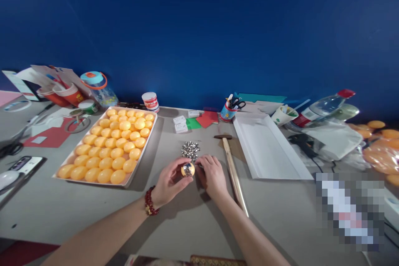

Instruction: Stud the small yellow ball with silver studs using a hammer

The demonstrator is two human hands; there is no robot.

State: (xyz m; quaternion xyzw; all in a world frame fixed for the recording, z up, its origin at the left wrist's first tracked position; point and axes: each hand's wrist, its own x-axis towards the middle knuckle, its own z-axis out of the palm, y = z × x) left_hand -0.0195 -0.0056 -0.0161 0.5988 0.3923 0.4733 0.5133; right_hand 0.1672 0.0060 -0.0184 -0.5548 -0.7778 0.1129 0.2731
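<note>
Ball (pixel 188 169), orange with shiny metal over its upper side, is held at mid-worktop (pixel 280 208), directly in front of the person. Being round, it offers no long axis; the metal part is turned up toward the viewer. Whether it is rested on the surface or lifted slightly off it cannot be told.

Hands: the left hand (pixel 166 185) is curled around the ball from the left, fingers on the far side and thumb on the near side, spread only as wide as the ball. The right hand (pixel 215 176) is placed just beside the ball, on its right, fingers bent and pointed down. Its fingertips are partly hidden; whether anything is pinched there cannot be told.

Key relation: a pile of shiny bits (pixel 190 149) is found just beyond the ball, slightly to the right of straight ahead. Its near right edge is almost met by the right fingertips, while the left hand is taken up by the ball.

Flanking: more orange balls (pixel 110 143) are laid in rows in a tray (pixel 128 179), well left. A hammer (pixel 233 170) is laid right of the right hand, head at the far end, handle pointed back nearly along the forearm.
</note>
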